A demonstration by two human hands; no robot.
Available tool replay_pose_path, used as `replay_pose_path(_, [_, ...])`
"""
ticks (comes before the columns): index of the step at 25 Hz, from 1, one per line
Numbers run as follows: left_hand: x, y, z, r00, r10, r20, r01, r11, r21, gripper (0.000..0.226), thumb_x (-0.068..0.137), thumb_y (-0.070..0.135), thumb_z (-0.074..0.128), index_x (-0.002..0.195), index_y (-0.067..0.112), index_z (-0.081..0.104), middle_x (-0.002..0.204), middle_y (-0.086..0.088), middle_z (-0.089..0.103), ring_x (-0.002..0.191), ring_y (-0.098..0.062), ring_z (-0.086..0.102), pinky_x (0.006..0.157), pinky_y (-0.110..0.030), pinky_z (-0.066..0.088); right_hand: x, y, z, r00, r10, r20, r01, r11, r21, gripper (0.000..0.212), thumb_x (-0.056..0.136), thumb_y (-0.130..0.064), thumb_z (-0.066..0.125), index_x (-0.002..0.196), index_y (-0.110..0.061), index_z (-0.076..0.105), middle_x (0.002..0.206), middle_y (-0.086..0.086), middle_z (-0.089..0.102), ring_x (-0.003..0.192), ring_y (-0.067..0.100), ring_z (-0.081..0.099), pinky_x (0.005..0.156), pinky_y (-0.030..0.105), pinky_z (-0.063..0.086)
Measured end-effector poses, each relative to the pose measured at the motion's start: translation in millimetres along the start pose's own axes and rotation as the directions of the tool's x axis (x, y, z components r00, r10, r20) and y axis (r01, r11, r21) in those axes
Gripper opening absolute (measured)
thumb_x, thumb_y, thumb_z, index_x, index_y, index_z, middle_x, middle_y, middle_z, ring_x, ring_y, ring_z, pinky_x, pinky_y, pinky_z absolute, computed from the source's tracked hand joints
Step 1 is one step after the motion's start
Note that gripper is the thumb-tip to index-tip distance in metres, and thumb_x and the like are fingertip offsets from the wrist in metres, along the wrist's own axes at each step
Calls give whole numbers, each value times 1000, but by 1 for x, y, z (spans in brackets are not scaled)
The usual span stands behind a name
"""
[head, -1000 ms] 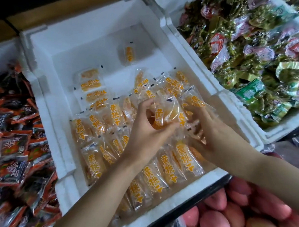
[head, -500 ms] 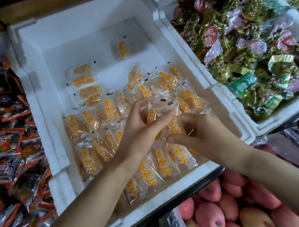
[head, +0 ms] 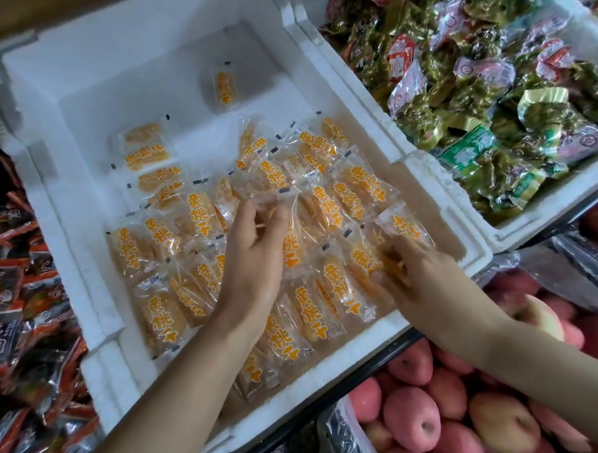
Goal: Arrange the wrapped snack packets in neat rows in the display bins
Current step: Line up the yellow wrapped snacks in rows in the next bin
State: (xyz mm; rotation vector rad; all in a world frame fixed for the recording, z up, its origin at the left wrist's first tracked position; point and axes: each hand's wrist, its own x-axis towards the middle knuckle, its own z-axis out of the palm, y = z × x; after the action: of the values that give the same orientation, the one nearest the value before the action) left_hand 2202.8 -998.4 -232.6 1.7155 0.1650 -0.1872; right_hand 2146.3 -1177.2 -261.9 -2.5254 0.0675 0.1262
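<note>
Foam bin (head: 129,62); left hand (head: 254,262) round one packet (head: 293,237); right hand (head: 419,272) round another packet (head: 402,222)

White foam bin (head: 146,61), its near half covered by orange-printed clear packets (head: 163,300) in overlapping rows; a stray packet (head: 223,87) lies apart near the far wall. Left hand (head: 254,262) pinches the top seal of a mid-bin packet (head: 293,240). Right hand (head: 426,275) grips another packet (head: 402,223) by the right wall, with apples (head: 412,423) below the front rim.

Clear plastic snack packets (head: 311,294): orange filling, orange lettering. White foam bin (head: 79,256). Round apples (head: 412,416): pink-red, yellow patches.
</note>
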Motion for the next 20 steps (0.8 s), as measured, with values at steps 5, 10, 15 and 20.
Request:
replay_pose_path(5, [-6,-2,0,997,80,14,-80,997,-22,5,91,14,59,92,17,63,74,17,57,68,6,53,65,-9,43,-3,2,5,996,-71,-60,55,973,-226,29,86,-33,61,106,-12,56,95,3,62,95,28,58,75,38,48])
replay_pose_path(10, [-11,4,5,999,-14,30,18,989,-148,5,85,18,64,88,18,59,71,10,61,60,-5,60,48,-21,49,2,1,-7,952,-217,-214,215,976,-30,22,91,-29,55,107,-14,54,94,-6,51,86,15,53,76,32,46])
replay_pose_path(15, [-20,2,21,995,73,69,-63,989,-135,20,78,27,64,90,16,51,90,-6,64,74,-10,67,66,-29,56,-4,-32,-11,956,-226,-188,258,950,173,44,82,-47,58,116,-20,51,106,-9,54,94,5,49,81,19,38])
replay_pose_path(20, [-18,3,34,955,250,158,-249,968,-27,22,82,20,66,87,15,45,73,10,61,69,-13,64,67,-35,57,-2,-21,-18,957,-181,-228,213,969,125,37,76,-32,66,110,-22,55,97,-9,60,81,11,59,72,36,51])
